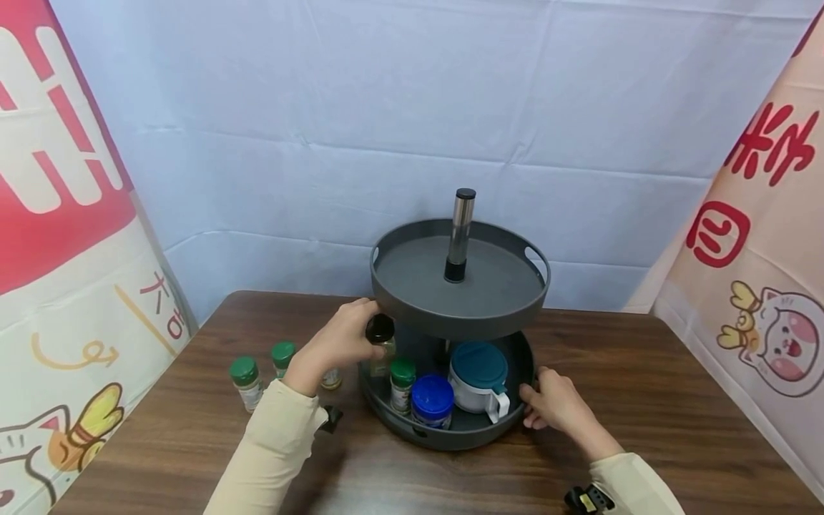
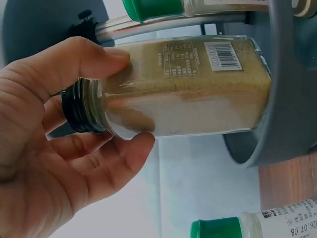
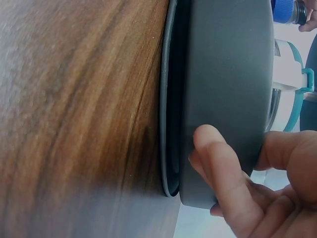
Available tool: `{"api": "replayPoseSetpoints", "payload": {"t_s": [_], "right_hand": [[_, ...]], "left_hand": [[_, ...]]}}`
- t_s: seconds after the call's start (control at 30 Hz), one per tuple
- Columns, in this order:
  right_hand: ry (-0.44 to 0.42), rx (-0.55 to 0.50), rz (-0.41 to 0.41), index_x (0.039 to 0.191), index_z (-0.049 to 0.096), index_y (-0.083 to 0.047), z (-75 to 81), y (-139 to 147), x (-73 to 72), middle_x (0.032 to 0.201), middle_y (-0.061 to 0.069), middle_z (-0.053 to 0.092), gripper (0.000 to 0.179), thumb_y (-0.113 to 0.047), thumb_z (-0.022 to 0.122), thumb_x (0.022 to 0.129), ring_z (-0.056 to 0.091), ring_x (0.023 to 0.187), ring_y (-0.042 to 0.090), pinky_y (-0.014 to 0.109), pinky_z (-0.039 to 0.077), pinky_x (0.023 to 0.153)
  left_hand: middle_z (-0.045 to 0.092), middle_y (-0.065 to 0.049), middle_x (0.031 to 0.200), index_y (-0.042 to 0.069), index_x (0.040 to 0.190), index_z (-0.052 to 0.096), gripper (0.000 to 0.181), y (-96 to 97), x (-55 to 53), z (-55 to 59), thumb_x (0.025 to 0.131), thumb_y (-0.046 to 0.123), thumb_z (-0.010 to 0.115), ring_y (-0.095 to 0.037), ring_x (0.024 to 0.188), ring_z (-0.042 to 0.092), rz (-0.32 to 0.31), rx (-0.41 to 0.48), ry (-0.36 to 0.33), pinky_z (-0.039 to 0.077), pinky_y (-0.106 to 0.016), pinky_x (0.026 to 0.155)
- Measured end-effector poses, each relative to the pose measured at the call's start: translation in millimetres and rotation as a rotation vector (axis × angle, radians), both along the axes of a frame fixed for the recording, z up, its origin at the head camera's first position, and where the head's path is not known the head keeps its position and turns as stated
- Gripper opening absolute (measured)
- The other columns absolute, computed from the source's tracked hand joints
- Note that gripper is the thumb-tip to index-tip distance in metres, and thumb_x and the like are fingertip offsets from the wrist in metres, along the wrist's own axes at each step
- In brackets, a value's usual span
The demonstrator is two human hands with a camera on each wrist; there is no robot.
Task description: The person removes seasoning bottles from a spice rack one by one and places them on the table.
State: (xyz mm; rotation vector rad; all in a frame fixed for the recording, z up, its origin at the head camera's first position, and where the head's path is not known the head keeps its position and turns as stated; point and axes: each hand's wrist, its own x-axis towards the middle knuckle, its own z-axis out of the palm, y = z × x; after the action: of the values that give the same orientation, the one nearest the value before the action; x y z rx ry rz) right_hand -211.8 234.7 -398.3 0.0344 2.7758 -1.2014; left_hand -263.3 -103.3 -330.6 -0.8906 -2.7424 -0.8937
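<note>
My left hand (image 1: 340,337) grips a square glass spice jar (image 2: 188,89) by its neck, just below the black lid. The jar holds a tan powder; its base is inside the wall of the lower tray (image 1: 453,440) of a grey two-tier rack, under the upper tray (image 1: 412,275). My right hand (image 1: 561,404) holds the lower tray's right side, thumb at the rim and fingers against the outer wall (image 3: 228,74). In that tray stand a green-capped spice bottle (image 1: 402,388), a blue-lidded jar (image 1: 432,404) and a white pot with a teal lid (image 1: 478,372).
On the wooden table (image 1: 605,350), left of the rack, stand green-capped bottles (image 1: 245,383), partly hidden by the left arm. A metal post (image 1: 460,229) rises through the upper tray. Pale blue cloth (image 1: 322,179) hangs behind the table, printed cloths at both sides.
</note>
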Motion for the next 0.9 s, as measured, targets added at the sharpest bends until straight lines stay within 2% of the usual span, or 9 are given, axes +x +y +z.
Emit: {"api": "replayPoseSetpoints", "payload": {"t_s": [0.3,0.53,0.77,0.9], "right_hand": [[0.000,-0.003,-0.002,0.101,0.046,0.014,0.1,0,-0.5,0.064,0.012,0.057,0.019,-0.002,0.047,0.091,0.061,0.050,0.021,0.032,0.051,0.048],[0.002,0.005,-0.012,0.095,0.047,0.011,0.9,-1,0.4,0.064,0.012,0.057,0.013,-0.002,0.048,0.091,0.060,0.049,0.021,0.032,0.051,0.047],[0.003,0.004,-0.011,0.094,0.047,0.010,0.5,-1,0.5,0.064,0.012,0.057,0.014,-0.003,0.048,0.091,0.060,0.049,0.021,0.032,0.051,0.047],[-0.003,0.004,-0.011,0.097,0.047,0.011,0.6,-1,0.5,0.064,0.011,0.057,0.015,-0.003,0.047,0.091,0.060,0.050,0.021,0.032,0.051,0.048]], "left_hand": [[0.057,-0.001,0.105,0.010,0.113,0.061,0.049,-0.6,-1.8,-3.3,0.067,0.008,0.078,-0.017,0.095,0.053,-0.030,0.015,0.018,0.047,-0.033,0.074],[0.056,0.000,0.106,0.014,0.110,0.061,0.046,-9.9,2.0,-1.4,0.068,0.009,0.078,-0.017,0.095,0.051,-0.013,0.026,0.038,0.046,-0.033,0.074],[0.056,-0.003,0.105,0.009,0.112,0.061,0.046,-20.1,13.6,8.4,0.069,0.012,0.078,-0.019,0.089,0.051,0.015,0.034,0.070,0.045,-0.034,0.070],[0.055,-0.003,0.105,0.010,0.113,0.060,0.047,-28.4,20.4,13.3,0.069,0.012,0.077,-0.019,0.084,0.049,0.027,0.035,0.061,0.044,-0.034,0.067]]}}
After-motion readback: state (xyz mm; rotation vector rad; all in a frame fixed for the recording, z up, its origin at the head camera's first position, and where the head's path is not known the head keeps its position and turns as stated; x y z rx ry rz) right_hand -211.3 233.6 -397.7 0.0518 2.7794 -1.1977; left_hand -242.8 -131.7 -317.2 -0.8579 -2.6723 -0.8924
